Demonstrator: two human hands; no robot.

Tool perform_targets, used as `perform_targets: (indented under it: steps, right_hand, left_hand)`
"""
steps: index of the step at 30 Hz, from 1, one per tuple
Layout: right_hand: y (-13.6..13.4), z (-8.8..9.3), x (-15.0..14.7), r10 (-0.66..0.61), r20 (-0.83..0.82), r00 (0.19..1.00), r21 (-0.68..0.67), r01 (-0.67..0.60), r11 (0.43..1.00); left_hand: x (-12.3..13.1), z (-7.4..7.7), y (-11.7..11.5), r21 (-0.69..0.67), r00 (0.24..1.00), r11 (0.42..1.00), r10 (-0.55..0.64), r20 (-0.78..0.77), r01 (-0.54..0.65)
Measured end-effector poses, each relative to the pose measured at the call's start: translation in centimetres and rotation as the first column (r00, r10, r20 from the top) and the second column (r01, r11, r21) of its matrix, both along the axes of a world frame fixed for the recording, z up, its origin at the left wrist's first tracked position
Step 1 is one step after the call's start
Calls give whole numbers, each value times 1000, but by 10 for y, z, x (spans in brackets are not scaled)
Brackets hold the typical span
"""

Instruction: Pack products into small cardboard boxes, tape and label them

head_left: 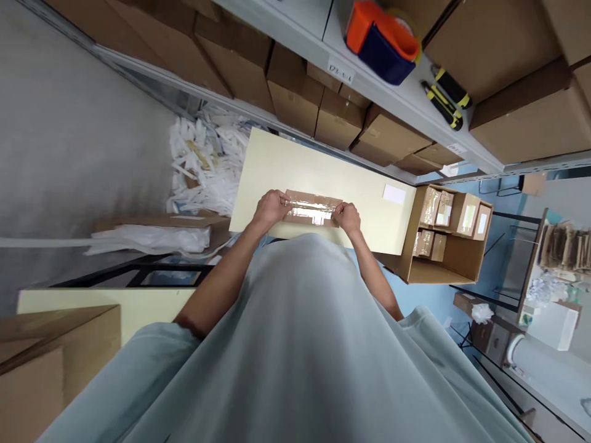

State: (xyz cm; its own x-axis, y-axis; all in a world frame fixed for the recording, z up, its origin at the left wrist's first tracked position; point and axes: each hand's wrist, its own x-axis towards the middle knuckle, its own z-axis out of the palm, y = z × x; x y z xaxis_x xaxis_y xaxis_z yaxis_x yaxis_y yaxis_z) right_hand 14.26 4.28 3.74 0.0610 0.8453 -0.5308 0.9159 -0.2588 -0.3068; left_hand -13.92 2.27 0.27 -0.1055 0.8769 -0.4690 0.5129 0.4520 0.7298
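Note:
A small, long cardboard box lies on the pale yellow tabletop close to my body. Shiny clear tape runs along it, and a white label shows on its near side. My left hand pinches the box's left end between thumb and fingers. At the opposite end, the fingers of my right hand are closed on the right edge. How thick the box is, I cannot tell from above.
A large open carton with several taped, labelled boxes stands to the right. A white label sheet lies on the table. Above are a shelf with an orange-and-blue tape dispenser and cutters. Scrap paper is heaped at left.

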Motion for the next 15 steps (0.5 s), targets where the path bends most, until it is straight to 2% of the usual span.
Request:
perform_targets:
  steps: [4,6,7,8,10,12,13,15]
  right_hand:
    - [-3,17,-10,58,74,996,-22,-57,998]
    - [-7,32,-15,87,86,992,19,-89,996]
    - [-7,39,-18,100,98,990,50,-106,993]
    - [-5,48,-20,113,114,987,84,-122,989]
    - [13,67,-22,146,130,981,176,-168,970]
    - [48,94,-22,167,154,974,292,-206,934]
    - [71,111,-22,175,164,971,352,-224,909]
    - [125,151,-25,193,182,964,480,-258,838]
  left_hand:
    - [-6,8,4,53,1000,998,-20,-4,21]
    - [-8,11,5,110,999,993,-40,-33,44]
    - [-7,12,8,156,992,984,-76,-101,92]
    - [-4,13,13,185,981,973,-109,-161,138]
    - [8,22,35,241,974,956,-127,-187,170]
    - [25,46,69,343,981,926,-105,-163,156]
    - [34,66,90,407,985,902,-91,-148,145]
    - [49,117,132,521,992,847,-52,-118,107]
